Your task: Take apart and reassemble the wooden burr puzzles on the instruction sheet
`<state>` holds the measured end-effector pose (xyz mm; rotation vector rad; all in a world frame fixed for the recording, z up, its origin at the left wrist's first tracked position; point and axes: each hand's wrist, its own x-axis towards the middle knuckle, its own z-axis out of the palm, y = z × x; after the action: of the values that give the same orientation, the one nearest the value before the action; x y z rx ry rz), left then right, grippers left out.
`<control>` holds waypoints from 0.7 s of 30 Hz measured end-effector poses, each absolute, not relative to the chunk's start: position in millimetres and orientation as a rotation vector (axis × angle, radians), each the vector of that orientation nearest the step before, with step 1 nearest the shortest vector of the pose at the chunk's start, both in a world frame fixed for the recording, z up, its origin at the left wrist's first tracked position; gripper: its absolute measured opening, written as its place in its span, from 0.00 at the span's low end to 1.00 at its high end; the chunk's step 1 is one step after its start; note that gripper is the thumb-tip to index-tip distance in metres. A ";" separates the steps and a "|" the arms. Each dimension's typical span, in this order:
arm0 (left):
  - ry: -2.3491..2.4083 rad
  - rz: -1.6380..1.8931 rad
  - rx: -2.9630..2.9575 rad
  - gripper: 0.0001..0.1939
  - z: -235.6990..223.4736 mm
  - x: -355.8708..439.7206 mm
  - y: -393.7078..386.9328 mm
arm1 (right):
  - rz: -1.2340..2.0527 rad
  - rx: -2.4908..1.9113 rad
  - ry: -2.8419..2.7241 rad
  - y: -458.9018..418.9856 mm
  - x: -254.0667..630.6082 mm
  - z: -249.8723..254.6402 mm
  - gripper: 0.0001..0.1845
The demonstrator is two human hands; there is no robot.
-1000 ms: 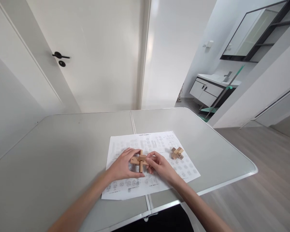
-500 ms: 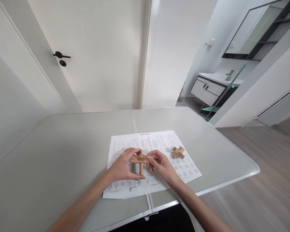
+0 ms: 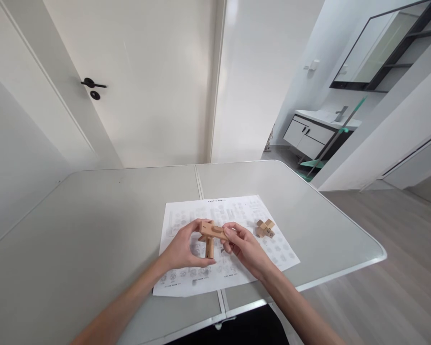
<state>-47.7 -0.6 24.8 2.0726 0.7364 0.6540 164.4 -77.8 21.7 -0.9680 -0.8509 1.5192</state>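
My left hand (image 3: 182,245) is curled with thumb and fingers at the two ends of an upright wooden puzzle piece (image 3: 209,249). Between the thumb and fingers of my right hand (image 3: 244,248) is a flat wooden puzzle bar (image 3: 212,230) with a raised block on top. The bar lies slanted across the upper part of the upright piece and hides it there. Another bit of wood shows beneath the bar, partly covered. Both pieces are held above a printed paper sheet (image 3: 187,208).
An assembled wooden burr puzzle (image 3: 265,228) rests on the sheet's right side. The sheet lies on a grey folding table (image 3: 104,220) with a central seam and metal rim. Beyond are a door (image 3: 147,86) and a washbasin cabinet (image 3: 309,134).
The flat bar has shifted up and left and tilted, with its right end lower. Its overlap with the upright piece looks different, and more wood shows underneath. The burr puzzle stays in place.
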 end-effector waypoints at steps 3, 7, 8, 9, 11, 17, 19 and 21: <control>0.781 0.636 2.064 0.43 24.2 -48.3 0.7 | 1.452 -0.979 -0.795 -75.2 172.0 29.2 0.23; 0.848 0.696 2.084 0.43 22.9 -50.0 2.6 | 1.167 -1.162 -0.902 -69.7 184.2 29.5 0.24; 0.857 0.709 2.094 0.44 22.9 -50.3 2.8 | 1.083 -1.239 -0.984 -68.2 186.3 26.0 0.24; 0.862 0.716 2.104 0.44 23.1 -50.6 2.9 | 1.000 -1.311 -1.074 -66.6 187.6 21.4 0.24; 0.862 0.718 2.125 0.43 23.6 -50.8 2.7 | 0.875 -1.423 -1.235 -63.7 187.3 10.6 0.24; 0.817 0.715 2.166 0.42 24.0 -49.5 0.9 | 0.648 -1.600 -1.484 -59.5 170.3 -9.8 0.16; 0.807 0.716 2.169 0.42 24.4 -49.4 0.6 | 0.510 -1.649 -1.581 -59.2 164.4 -14.0 0.14; 0.794 0.712 2.167 0.41 25.1 -49.7 0.2 | 0.350 -1.678 -1.689 -59.0 160.2 -19.3 0.13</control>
<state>-49.7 0.2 25.1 2.1669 0.7939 0.7124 160.2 -59.0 -19.3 -1.6781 -1.6893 0.3497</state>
